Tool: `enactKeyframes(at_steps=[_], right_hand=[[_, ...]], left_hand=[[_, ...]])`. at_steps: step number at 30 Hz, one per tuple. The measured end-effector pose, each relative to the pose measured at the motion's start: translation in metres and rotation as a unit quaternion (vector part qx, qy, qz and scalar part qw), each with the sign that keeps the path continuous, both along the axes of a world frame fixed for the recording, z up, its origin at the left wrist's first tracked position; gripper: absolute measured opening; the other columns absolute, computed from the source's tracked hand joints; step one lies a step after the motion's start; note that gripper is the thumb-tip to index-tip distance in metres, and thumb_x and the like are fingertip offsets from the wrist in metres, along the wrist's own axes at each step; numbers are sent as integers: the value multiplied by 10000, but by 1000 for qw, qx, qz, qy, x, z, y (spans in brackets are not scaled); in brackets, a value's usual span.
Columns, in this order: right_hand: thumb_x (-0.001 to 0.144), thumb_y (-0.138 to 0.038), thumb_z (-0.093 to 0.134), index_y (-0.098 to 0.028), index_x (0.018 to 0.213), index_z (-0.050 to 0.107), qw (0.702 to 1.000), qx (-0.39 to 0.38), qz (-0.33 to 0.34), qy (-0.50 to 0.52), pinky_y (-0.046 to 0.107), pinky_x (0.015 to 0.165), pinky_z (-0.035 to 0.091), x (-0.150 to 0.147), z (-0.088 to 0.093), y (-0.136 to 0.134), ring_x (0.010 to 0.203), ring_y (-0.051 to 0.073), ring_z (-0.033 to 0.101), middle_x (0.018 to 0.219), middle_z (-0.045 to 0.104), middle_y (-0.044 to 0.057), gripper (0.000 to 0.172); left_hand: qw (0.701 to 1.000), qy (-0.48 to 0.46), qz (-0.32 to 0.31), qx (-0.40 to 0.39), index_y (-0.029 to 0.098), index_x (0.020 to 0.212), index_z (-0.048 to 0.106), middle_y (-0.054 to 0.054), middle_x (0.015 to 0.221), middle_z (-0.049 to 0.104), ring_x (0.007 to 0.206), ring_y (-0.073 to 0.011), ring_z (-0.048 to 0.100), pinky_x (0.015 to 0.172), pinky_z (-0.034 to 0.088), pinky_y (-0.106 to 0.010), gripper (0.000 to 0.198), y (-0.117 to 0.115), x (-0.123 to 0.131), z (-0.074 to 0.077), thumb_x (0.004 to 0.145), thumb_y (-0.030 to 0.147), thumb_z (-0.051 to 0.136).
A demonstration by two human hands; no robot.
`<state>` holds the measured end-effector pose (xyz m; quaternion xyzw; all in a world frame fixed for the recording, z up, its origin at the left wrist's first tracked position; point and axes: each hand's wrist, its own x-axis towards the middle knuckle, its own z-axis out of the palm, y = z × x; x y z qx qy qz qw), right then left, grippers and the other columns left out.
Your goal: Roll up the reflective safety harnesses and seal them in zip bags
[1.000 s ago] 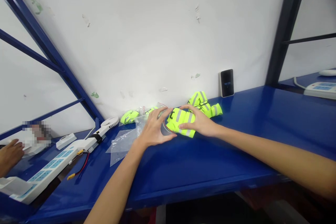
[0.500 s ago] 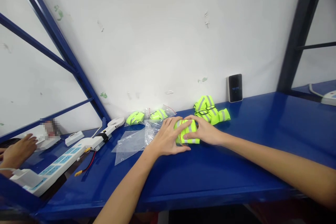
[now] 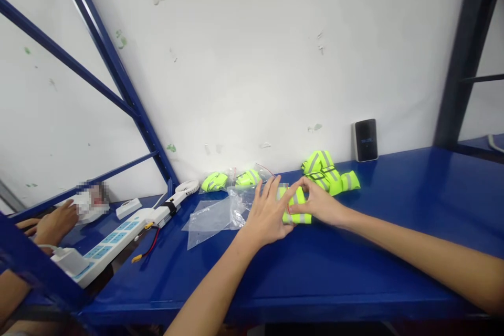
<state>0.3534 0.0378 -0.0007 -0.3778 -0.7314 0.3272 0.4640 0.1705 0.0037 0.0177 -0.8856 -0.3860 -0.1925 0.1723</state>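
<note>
A folded fluorescent-yellow reflective belt with grey stripes lies between my two hands, low over the table. The red-lined mouth of a clear zip bag crosses it, so part of the belt appears to be inside the bag. My left hand is closed around the bagged side, fingers over the top and thumb below, hiding much of the bag. From the right, my right hand grips the belt, its thumb in front by the red line and its index finger on top.
Behind my hands lie two bagged belts and a loose reflective belt. Flat clear bags are at left, beside a small fan, a power strip and a cable. A co-worker's hand is far left.
The whole view has shifted, moving everything rightward in the picture. My right thumb has moved toward the bag's red-lined mouth, and both hands still hold the bundle.
</note>
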Motion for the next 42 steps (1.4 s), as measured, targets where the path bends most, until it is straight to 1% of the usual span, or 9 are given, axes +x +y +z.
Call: enactKeyframes(at_steps=[5,10,14,18,23,30,37,40,42], right_hand=[[633,-273,726,-225,858,412,997,64,8,-47,304,679,394,-3,-6,1,734,172,474,793,489,-33,389],[630,-212,684,-227,850,424,996,78,-4,-37,307,709,408,-8,-5,-2,777,184,505,827,520,-23,340],[714,-306,670,-221,845,461,997,45,27,-63,317,713,421,-5,-1,-3,777,189,514,814,524,-17,261],[813,-372,587,-213,930,510,991,-24,111,-68,319,702,445,6,9,-5,803,190,526,896,560,10,212],[783,-294,627,-257,1225,454,972,-90,202,-73,321,718,494,15,15,-12,832,187,565,1002,569,16,477],[748,-279,657,-244,1174,478,986,-80,142,-27,322,692,514,4,0,-9,760,167,580,935,570,7,463],[661,-187,629,-233,997,427,977,-133,121,114,286,575,477,-21,-15,-13,659,165,580,743,571,-32,394],[607,-116,581,-243,940,412,986,-68,82,129,266,556,452,-23,-12,-16,654,160,559,731,555,-43,395],[598,-99,541,-226,839,458,993,-10,59,99,276,596,458,-20,-8,-18,676,161,552,736,567,-26,285]], left_hand=[[1000,15,-6,-13,295,1465,225,-147,1351,419,1296,-342,370,1123,110,-590,1005,0,4,-4,599,308,735],[1000,-2,-18,-16,285,1446,267,-117,1234,470,1197,-315,427,1119,86,-600,922,2,4,-5,634,336,701],[999,-7,-18,-40,300,1438,278,-72,1142,495,1083,-284,474,1120,124,-571,917,8,1,-9,630,380,704],[998,-16,-22,-50,299,1434,278,-60,1137,490,1084,-278,466,1127,126,-551,925,11,-2,-11,620,385,709],[998,-23,-26,-49,303,1409,306,-71,1165,476,1119,-291,443,1113,149,-563,879,12,-8,-11,626,345,705],[998,-52,-12,-44,268,1356,369,-92,1152,457,1115,-299,428,1090,202,-565,814,11,-6,-17,614,321,700],[997,-61,-30,-21,244,1331,399,-119,1219,452,1178,-306,409,1112,191,-548,745,10,8,-17,640,291,671],[995,-94,-17,8,209,1289,436,-135,1185,472,1133,-306,434,1083,257,-534,665,4,19,-17,653,235,627],[993,-107,-21,37,216,1274,461,-136,1169,478,1126,-304,442,1069,275,-529,614,0,23,-18,673,187,587]])
